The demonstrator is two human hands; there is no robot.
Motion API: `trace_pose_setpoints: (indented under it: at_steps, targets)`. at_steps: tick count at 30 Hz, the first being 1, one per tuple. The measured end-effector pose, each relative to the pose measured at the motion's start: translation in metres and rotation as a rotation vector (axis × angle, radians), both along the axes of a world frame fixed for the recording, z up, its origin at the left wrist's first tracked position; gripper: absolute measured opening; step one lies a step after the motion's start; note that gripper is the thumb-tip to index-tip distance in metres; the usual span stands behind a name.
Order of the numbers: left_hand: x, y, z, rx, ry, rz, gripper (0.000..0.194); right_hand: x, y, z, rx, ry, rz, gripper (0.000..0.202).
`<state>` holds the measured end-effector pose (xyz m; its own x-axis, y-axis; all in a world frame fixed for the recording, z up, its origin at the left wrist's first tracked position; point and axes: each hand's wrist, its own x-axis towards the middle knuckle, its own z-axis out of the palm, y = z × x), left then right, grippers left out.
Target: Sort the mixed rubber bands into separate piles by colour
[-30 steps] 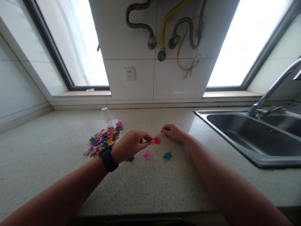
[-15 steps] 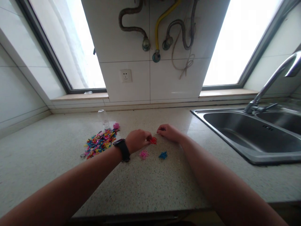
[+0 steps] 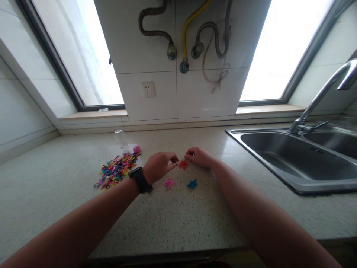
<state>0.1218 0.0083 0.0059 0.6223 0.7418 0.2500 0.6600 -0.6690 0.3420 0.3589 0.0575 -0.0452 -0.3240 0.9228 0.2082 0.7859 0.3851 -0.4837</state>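
Observation:
A small red pile of bands lies on the speckled counter between my two hands. My left hand, with a dark watch on its wrist, is just left of it, thumb and fingers apart and nothing seen between them. My right hand rests on the counter at the pile's upper right, fingers curled together; what they hold, if anything, is too small to name. Nearer to me sit a pink pile and a blue pile. A large mixed-colour heap spreads out left of my left hand.
Behind the heap are a clear bottle and a pink object. A steel sink with a tap is set into the counter at the right. Hoses and a socket are on the wall.
My left hand has moved slightly left off the red pile, its fingers now parted. The red pile looks more spread out. My right hand stays in nearly the same place.

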Motion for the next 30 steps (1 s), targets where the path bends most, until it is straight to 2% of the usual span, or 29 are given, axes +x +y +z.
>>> trace_pose_setpoints:
  at_steps: [3,6,8,10,12,14,16,18,30]
  targets:
    - [-0.009,-0.023,0.005,-0.017,-0.037,0.004,0.019,-0.002,-0.003,0.002,0.001,-0.025,0.007,0.022]
    - [-0.014,-0.061,-0.001,-0.069,-0.057,-0.049,0.015,-0.003,-0.005,0.004,-0.006,-0.039,0.012,0.022]
    - [-0.014,-0.091,-0.012,-0.143,-0.104,-0.164,0.014,-0.003,-0.006,0.005,-0.013,-0.043,0.016,0.022]
    - [-0.013,-0.116,-0.027,-0.151,-0.123,-0.313,0.012,-0.003,-0.005,0.005,-0.019,-0.039,0.019,0.023]
    - [-0.012,-0.132,-0.040,-0.069,-0.071,-0.507,0.013,-0.002,-0.004,0.004,-0.024,-0.030,0.025,0.023]
    - [-0.011,-0.138,-0.050,0.080,0.018,-0.690,0.015,-0.001,-0.003,0.003,-0.035,-0.024,0.030,0.024]
    - [-0.012,-0.138,-0.055,0.223,0.071,-0.784,0.014,0.001,-0.003,0.002,-0.044,-0.022,0.036,0.024]
    - [-0.013,-0.134,-0.055,0.284,0.066,-0.806,0.010,0.002,-0.003,0.001,-0.045,-0.020,0.040,0.026]
    - [-0.016,-0.130,-0.057,0.265,0.000,-0.821,0.008,0.006,0.003,-0.004,-0.074,0.019,0.052,0.026]
